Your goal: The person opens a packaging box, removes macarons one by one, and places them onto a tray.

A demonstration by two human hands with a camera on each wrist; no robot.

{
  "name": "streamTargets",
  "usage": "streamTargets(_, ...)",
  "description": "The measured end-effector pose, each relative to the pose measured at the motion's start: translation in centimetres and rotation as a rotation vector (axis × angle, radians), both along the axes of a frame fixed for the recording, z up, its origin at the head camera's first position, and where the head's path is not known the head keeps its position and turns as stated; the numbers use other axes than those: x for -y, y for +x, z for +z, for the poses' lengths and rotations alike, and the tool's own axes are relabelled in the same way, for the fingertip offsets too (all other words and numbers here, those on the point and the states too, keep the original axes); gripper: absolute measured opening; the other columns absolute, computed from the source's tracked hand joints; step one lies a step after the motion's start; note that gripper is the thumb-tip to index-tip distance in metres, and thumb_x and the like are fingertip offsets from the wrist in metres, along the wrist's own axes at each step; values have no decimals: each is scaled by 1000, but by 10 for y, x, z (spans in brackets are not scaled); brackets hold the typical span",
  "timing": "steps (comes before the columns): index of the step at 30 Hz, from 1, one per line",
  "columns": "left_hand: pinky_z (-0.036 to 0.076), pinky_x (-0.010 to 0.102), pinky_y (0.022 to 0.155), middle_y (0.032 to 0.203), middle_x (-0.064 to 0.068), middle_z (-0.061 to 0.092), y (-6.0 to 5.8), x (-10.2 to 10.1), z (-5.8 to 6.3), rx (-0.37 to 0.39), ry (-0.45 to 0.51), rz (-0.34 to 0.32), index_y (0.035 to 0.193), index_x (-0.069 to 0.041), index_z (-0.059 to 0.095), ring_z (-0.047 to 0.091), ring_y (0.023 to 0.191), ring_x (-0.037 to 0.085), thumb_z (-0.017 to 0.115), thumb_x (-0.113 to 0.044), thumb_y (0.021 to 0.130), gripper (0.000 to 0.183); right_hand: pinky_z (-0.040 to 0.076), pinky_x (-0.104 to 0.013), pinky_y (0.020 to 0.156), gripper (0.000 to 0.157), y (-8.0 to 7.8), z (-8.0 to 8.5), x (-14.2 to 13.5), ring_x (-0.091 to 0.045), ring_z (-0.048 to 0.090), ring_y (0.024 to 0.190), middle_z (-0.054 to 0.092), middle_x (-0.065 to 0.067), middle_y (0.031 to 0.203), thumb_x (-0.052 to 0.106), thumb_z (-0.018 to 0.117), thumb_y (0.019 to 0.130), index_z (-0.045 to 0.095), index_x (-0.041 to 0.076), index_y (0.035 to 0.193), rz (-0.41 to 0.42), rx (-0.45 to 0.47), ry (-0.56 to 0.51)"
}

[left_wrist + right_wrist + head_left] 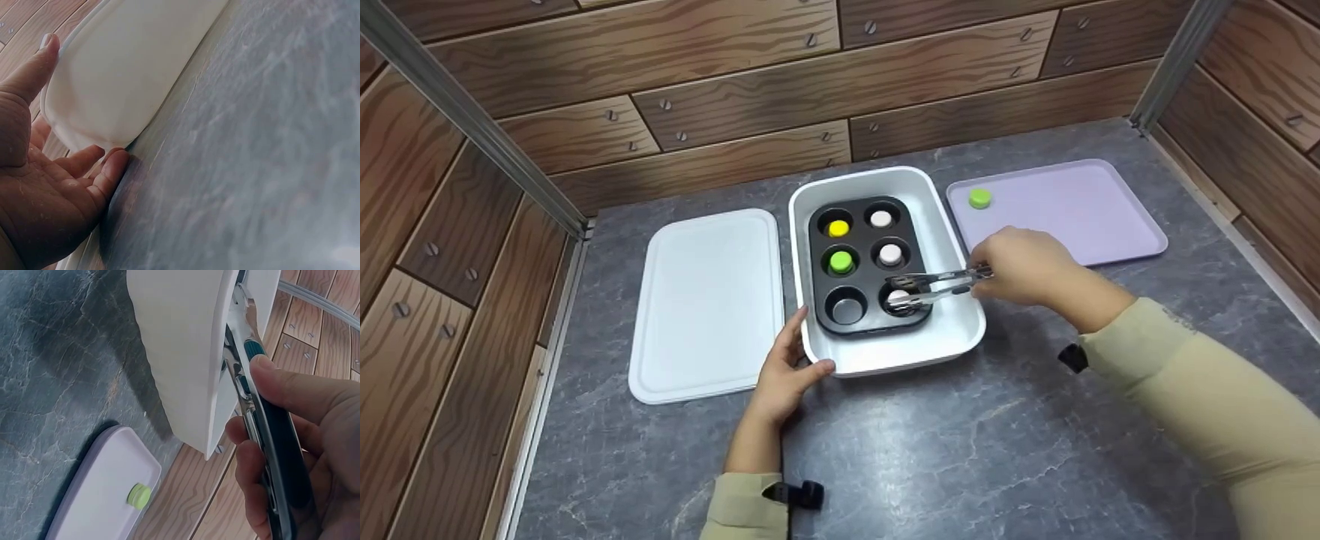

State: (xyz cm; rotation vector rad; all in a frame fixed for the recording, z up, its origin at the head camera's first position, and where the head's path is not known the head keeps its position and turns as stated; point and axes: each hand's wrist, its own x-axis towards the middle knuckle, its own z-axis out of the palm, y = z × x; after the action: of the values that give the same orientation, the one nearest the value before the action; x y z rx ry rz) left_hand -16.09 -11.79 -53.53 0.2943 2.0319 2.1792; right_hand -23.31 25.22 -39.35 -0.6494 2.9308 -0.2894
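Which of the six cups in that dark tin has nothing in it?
The near-left cup, closest to the person's left hand. Its bottom lies bare; the others show a yellow piece, a green piece and three pale pieces.

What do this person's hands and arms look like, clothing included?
The left hand and right hand are ungloved. The left sleeve and right sleeve are long and pale khaki. A small black fitting shows at the left cuff, another at the right.
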Motion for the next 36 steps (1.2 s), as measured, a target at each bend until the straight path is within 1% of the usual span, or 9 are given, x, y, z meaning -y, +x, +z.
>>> streamTargets(4, 50, 42, 108, 158, 33, 43, 0, 0, -1, -7, 9, 5, 165, -1, 28, 50, 139, 47, 91, -13, 85, 103, 52, -52, 61, 14, -1, 1, 5, -24, 62, 69, 69, 3, 75, 22, 87, 80, 81, 15, 91, 0, 1, 13)
streamTargets(8, 48, 45, 109, 157, 33, 44, 0, 1, -1, -16, -5, 6, 165, -1, 28, 50, 139, 47, 90, -13, 85, 102, 50, -51, 59, 10, 0, 1, 8, -24, 60, 66, 65, 4, 70, 20, 86, 80, 79, 16, 86, -4, 3, 30)
streamTargets(14, 50, 45, 107, 156, 34, 45, 0, 1, -1, -30, -7, 4, 165, -1, 28, 52, 137, 48, 90, -14, 86, 102, 50, -49, 57, 9, 2, 5, 16, -24, 59, 63, 67, 2, 73, 18, 86, 80, 78, 15, 84, 18, -27, 87)
streamTargets(20, 50, 42, 108, 156, 34, 44, 0, 1, -2, -30, -3, 0, 165, -1, 27, 51, 138, 48, 91, -16, 85, 103, 51, -48, 56, 11, 5, 8, 20, -23, 58, 62, 68, 2, 73, 18, 88, 82, 78, 15, 83, 27, -26, 123)
streamTargets(25, 50, 40, 106, 158, 33, 43, 0, 1, -1, -16, 2, 3, 165, 0, 27, 50, 139, 48, 89, -9, 86, 101, 50, -49, 56, 13, 5, 9, 18, -23, 58, 62, 66, 3, 72, 21, 88, 82, 76, 16, 81, 58, -56, 110)
streamTargets(28, 50, 40, 107, 158, 33, 43, 0, 0, 0, -7, -11, 4, 166, -1, 27, 50, 139, 48, 87, -5, 87, 99, 51, -51, 57, 12, 5, 11, 15, -23, 60, 63, 67, 4, 72, 22, 89, 83, 78, 17, 83, 59, -65, 86)
streamTargets(32, 49, 42, 108, 157, 33, 44, -1, 1, 0, -11, -14, 0, 165, 0, 27, 51, 138, 48, 86, -3, 88, 98, 50, -50, 56, 11, 4, 19, 11, -22, 59, 62, 66, 5, 70, 22, 87, 83, 77, 18, 82, 38, -81, 47)
streamTargets(34, 49, 41, 107, 157, 33, 44, -1, 1, 0, -15, -11, -5, 165, 0, 27, 51, 138, 48, 86, -4, 88, 98, 49, -49, 56, 11, 3, 24, 8, -21, 57, 62, 67, 6, 71, 23, 87, 84, 77, 19, 83, 24, -98, 30)
streamTargets(36, 50, 38, 105, 157, 33, 44, -1, 1, 0, -17, -6, -7, 165, 0, 27, 51, 137, 48, 87, -6, 87, 99, 49, -49, 56, 9, 2, 28, 5, -21, 58, 64, 69, 5, 74, 24, 87, 84, 80, 19, 86, 7, -109, 17)
